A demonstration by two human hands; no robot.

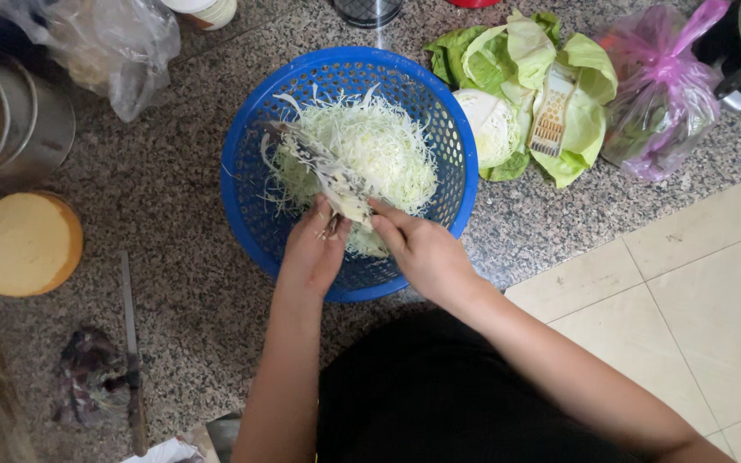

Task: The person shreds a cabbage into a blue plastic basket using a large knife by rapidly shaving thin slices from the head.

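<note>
Left hand (312,253) grips the near end of a flat grater (323,171), fingers closed around its handle; the tool slants away up and left over the pile. Right hand (422,249) sits just beside it, fingertips pinching the grater's lower edge, so both hands are together on the tool. Under them, shredded cabbage (379,141) fills a blue perforated basket (255,206) on the granite counter (182,257). Beyond the right hand, a halved cabbage with loose green leaves (516,94), a small slicer (553,111) lying on it, then a pink plastic bag (658,94). Left of the left hand: round wooden block (23,244), knife (133,360), metal pot (10,116).
</note>
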